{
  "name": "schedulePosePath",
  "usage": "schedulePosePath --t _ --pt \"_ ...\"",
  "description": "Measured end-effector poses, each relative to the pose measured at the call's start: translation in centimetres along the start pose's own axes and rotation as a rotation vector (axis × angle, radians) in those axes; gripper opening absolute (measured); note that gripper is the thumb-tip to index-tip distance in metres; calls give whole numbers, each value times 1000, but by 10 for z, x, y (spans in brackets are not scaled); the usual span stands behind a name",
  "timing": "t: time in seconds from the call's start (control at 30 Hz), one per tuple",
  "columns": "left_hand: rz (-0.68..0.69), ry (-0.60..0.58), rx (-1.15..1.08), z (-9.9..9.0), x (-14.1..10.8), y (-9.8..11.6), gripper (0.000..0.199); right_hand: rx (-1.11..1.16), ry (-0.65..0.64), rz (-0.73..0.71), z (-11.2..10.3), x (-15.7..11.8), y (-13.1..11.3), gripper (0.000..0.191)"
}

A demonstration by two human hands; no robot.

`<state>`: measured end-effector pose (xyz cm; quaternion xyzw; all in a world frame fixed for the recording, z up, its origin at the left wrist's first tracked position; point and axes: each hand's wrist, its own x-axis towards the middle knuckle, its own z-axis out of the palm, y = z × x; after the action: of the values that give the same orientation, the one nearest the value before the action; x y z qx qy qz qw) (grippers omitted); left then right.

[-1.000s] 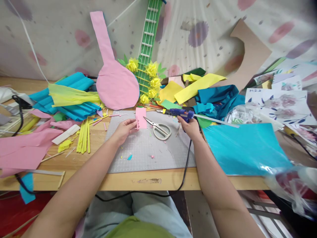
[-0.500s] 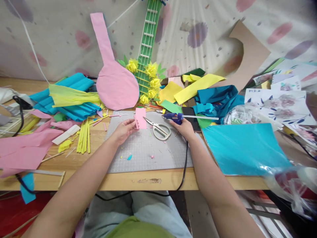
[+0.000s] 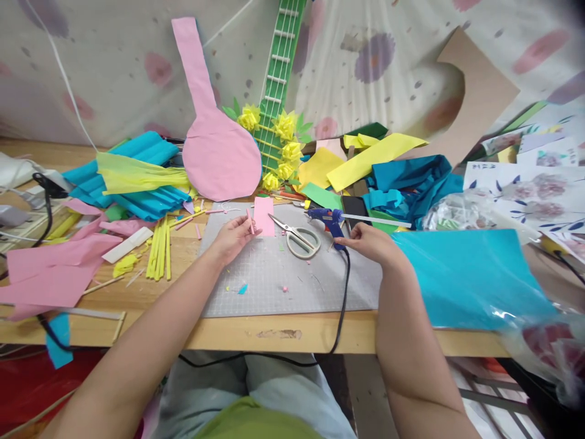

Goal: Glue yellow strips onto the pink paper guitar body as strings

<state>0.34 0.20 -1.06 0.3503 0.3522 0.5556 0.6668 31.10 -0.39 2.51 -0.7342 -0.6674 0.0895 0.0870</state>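
Note:
My left hand (image 3: 234,239) pinches a small pink rolled piece (image 3: 250,221) upright between its fingers, beside a flat pink paper rectangle (image 3: 264,216). Scissors (image 3: 298,238) with pale handles lie on the grey cutting mat (image 3: 269,286), blades toward the rectangle. To their right is a blue glue gun (image 3: 336,224) with a long white glue stick out of its back. My right hand (image 3: 363,241) is at the lower end of the gun's handle, its fingers off the body and slightly apart, nothing visibly held.
Behind the mat stand a pink lute-shaped piece (image 3: 222,158) and a green stringed one (image 3: 274,103) with yellow paper flowers. Yellow strips (image 3: 159,250) and pink paper (image 3: 55,268) lie left. A blue sheet (image 3: 475,274) lies right. The gun's black cord (image 3: 343,305) hangs over the table edge.
My right hand has come off the glue gun's body and moved right, toward the handle's lower end. The gun stays in place. My left hand still holds the pink piece; the view has shifted slightly.

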Motion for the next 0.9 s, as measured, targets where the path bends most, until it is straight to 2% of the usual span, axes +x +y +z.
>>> schedulePosePath --t 0.1,0.23,0.4,0.5,0.57,0.7,0.8,0.9 --pt "50 28 5 1 1 -1 19 -53 -132 8 -14 -10 -5 50" --pt "49 100 49 4 2 -4 24 113 -303 -228 -10 -15 -33 46" --pt "15 77 94 9 -1 -8 28 451 -171 -464 23 -9 -97 33" --pt "-7 75 106 12 -3 -8 29 533 -155 -489 42 -5 -130 30" --pt "-22 104 108 12 -4 -8 30 559 -156 -481 51 -3 -144 23" --pt "-32 117 104 10 -4 -8 31 666 -198 -438 63 2 -150 15" --pt "-61 92 102 10 -3 -8 33 859 -342 -419 68 6 -145 22" --pt "-37 133 148 11 -3 -7 36 1036 -486 -402 69 8 -139 30"
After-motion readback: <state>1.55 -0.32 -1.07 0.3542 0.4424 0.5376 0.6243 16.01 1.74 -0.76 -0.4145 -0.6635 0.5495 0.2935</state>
